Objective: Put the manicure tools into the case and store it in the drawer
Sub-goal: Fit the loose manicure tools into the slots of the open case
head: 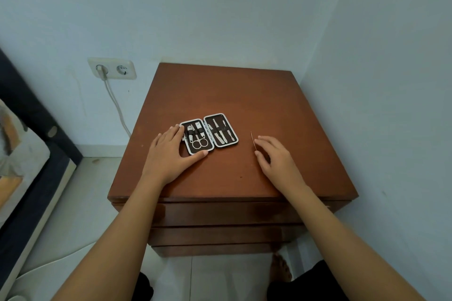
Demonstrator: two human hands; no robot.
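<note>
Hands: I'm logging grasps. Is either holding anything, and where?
Left hand steadies the open case at its left edge; right hand touches a thin tool, grasp unclear.

One case (209,133), two hands (171,154).

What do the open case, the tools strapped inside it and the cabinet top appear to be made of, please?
Case: dark lining with a pale shiny rim, probably leatherette on a metal frame.
Tools: bright silver glints suggest polished steel.
Cabinet top: reddish-brown with a smooth satin sheen, seemingly varnished wood or veneer.
</note>
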